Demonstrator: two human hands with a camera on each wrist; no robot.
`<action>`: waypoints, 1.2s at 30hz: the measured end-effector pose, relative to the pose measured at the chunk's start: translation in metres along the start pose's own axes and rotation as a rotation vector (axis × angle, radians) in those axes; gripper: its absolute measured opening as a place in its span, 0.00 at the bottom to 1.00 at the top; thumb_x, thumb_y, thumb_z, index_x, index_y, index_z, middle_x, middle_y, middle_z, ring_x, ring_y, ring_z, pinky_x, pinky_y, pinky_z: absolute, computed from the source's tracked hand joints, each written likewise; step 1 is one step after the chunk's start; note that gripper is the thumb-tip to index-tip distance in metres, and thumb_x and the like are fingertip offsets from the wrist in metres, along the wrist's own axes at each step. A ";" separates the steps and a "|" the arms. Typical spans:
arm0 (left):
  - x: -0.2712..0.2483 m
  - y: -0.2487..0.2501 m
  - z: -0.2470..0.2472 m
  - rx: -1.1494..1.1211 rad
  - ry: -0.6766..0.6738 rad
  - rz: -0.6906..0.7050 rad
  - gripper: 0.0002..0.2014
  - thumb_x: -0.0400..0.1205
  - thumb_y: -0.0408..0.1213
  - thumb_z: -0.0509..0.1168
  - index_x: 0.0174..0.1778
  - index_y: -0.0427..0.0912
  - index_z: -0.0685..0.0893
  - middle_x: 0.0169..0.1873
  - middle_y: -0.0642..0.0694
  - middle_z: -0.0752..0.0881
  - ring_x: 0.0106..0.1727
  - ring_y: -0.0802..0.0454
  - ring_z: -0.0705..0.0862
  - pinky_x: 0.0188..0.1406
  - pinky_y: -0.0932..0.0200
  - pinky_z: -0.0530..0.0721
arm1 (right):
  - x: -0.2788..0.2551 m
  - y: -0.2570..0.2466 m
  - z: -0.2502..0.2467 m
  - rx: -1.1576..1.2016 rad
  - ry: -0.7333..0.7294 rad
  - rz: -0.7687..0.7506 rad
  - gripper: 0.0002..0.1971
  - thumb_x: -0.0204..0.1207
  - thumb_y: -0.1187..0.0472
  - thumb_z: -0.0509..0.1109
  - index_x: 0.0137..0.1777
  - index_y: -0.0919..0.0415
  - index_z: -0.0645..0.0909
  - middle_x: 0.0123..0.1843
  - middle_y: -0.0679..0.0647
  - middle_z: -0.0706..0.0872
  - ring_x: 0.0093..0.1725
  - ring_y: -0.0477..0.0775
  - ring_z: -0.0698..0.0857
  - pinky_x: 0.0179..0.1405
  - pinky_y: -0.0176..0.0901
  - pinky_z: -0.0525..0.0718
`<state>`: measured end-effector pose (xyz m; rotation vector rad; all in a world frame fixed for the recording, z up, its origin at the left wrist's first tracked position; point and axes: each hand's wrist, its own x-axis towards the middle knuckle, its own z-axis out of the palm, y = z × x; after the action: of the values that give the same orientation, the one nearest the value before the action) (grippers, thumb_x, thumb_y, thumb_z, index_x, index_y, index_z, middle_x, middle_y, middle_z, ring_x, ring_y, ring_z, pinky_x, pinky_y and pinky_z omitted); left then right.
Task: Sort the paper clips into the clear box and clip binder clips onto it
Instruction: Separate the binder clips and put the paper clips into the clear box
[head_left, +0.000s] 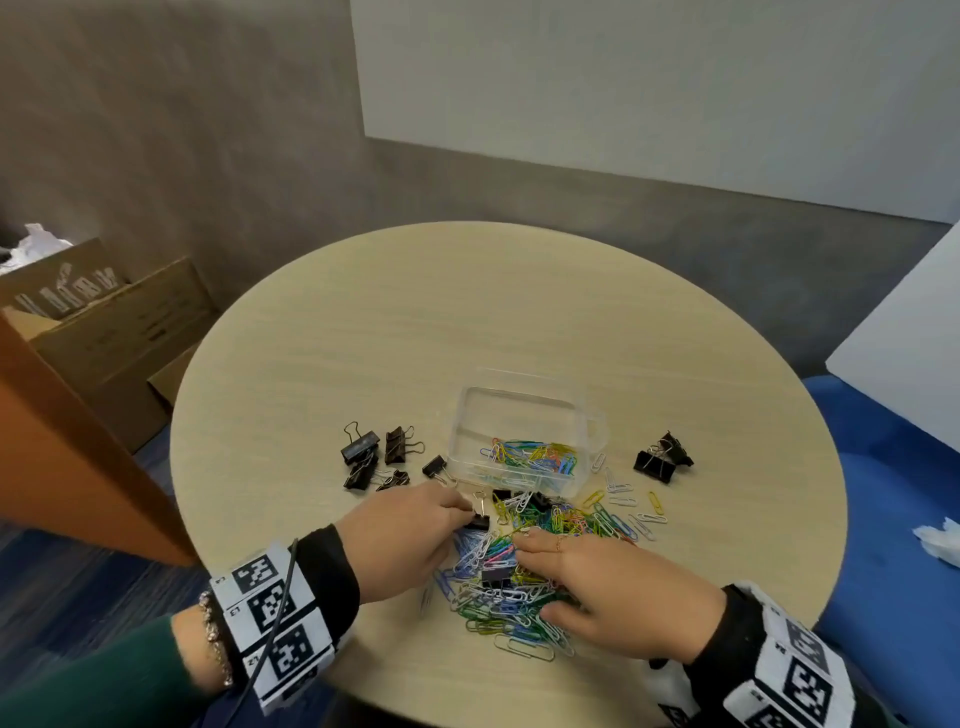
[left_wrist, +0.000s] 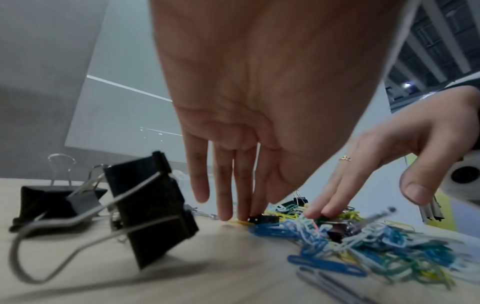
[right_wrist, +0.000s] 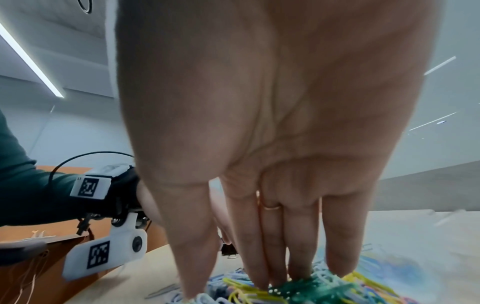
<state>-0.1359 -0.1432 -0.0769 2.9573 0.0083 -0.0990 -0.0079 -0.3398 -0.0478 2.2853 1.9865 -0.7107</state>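
A mixed-colour pile of paper clips (head_left: 524, 571) lies on the round table (head_left: 363, 338) in front of the clear box (head_left: 467, 415), which holds some clips. My left hand (head_left: 465, 512) pinches a small black binder clip (head_left: 478, 520) at the pile's left edge; the left wrist view shows the fingertips (left_wrist: 241, 216) against this clip (left_wrist: 263, 219). My right hand (head_left: 524, 545) lies flat on the pile, fingers (right_wrist: 298, 257) straight and pressing the clips (right_wrist: 311, 288). Another binder clip (head_left: 496, 575) sits within the pile.
Several black binder clips (head_left: 374, 457) lie left of the box and a few more (head_left: 662, 457) to its right. Cardboard boxes (head_left: 104, 338) and an orange panel (head_left: 78, 467) stand at the left. A white board (head_left: 909, 353) and blue seat (head_left: 883, 519) are at the right.
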 end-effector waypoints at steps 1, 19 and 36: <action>-0.001 -0.002 0.000 0.010 0.014 -0.001 0.21 0.83 0.35 0.55 0.73 0.46 0.76 0.70 0.50 0.78 0.69 0.48 0.78 0.64 0.49 0.80 | -0.002 0.001 0.000 0.008 0.003 0.001 0.28 0.84 0.53 0.59 0.82 0.55 0.60 0.86 0.46 0.56 0.84 0.43 0.55 0.79 0.34 0.53; 0.028 0.020 -0.014 0.127 -0.091 -0.068 0.09 0.81 0.45 0.64 0.55 0.49 0.79 0.53 0.50 0.81 0.52 0.47 0.82 0.42 0.53 0.77 | 0.026 0.005 -0.011 -0.031 0.139 0.076 0.15 0.82 0.54 0.59 0.61 0.58 0.82 0.63 0.52 0.82 0.58 0.55 0.83 0.56 0.54 0.84; 0.021 0.011 -0.030 -0.117 0.117 -0.061 0.10 0.78 0.42 0.67 0.54 0.55 0.78 0.52 0.59 0.84 0.54 0.58 0.81 0.48 0.59 0.80 | 0.024 0.008 -0.017 0.049 0.121 0.051 0.19 0.82 0.55 0.60 0.70 0.57 0.79 0.70 0.50 0.81 0.66 0.51 0.81 0.67 0.50 0.79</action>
<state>-0.1132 -0.1489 -0.0466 2.8416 0.1160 0.0637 0.0066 -0.3131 -0.0435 2.4537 1.9727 -0.6386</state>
